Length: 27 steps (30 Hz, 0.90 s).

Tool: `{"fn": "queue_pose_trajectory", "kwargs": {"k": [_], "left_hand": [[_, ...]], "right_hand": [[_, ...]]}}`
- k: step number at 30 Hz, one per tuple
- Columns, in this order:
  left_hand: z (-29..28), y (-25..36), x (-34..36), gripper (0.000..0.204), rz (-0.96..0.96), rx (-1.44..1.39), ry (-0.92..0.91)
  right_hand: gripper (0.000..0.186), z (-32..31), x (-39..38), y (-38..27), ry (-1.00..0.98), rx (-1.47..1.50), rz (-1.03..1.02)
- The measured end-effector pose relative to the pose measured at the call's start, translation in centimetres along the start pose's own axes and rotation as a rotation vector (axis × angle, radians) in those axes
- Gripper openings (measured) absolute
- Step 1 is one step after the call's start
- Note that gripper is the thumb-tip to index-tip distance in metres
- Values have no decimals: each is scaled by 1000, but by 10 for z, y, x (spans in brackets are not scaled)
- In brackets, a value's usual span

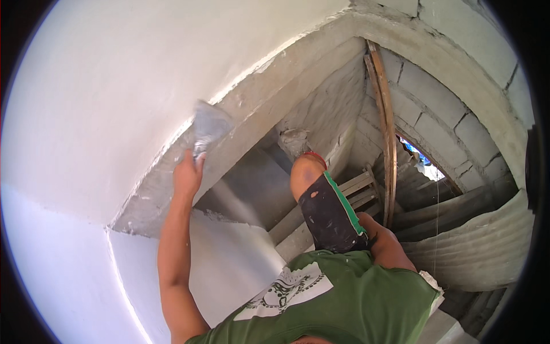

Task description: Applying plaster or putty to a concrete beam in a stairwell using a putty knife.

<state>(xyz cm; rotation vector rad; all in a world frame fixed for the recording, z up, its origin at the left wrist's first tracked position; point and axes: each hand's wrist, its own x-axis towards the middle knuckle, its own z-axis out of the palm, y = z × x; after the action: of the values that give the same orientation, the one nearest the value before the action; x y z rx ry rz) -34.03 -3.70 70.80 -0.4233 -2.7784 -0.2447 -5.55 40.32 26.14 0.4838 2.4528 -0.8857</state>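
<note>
My left hand (189, 172) grips the handle of a wide metal putty knife (209, 123), its blade raised at the edge between a white wall surface (103, 86) and a bare grey concrete band (252, 97). My right hand (365, 221) is low beside my bent leg, mostly hidden behind the dark shorts (323, 218) with a green stripe; its fingers do not show clearly. My green shirt (361, 292) fills the lower middle.
Two long wooden boards (385, 126) lean upright at the right, beside a block wall (464, 143) with a small opening. A wooden slatted piece (355, 186) lies below, near a corrugated sheet (470, 246). A dark lower recess (240, 178) is beyond my leg.
</note>
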Motion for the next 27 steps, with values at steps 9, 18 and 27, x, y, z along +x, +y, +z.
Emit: {"fn": "queue_pose_trajectory", "kwargs": {"k": [9,18,27], "left_hand": [[0,11,2,39,14,-84,66],[5,19,5,38,-80,-178,192],[14,18,4,39,68,134,-11]], "right_hand": [[30,38,27,21,-179,-217,-7],[31,3,-9,-3,-93,-53,8],[30,-9,-20,-18,-86,-90,45]]}}
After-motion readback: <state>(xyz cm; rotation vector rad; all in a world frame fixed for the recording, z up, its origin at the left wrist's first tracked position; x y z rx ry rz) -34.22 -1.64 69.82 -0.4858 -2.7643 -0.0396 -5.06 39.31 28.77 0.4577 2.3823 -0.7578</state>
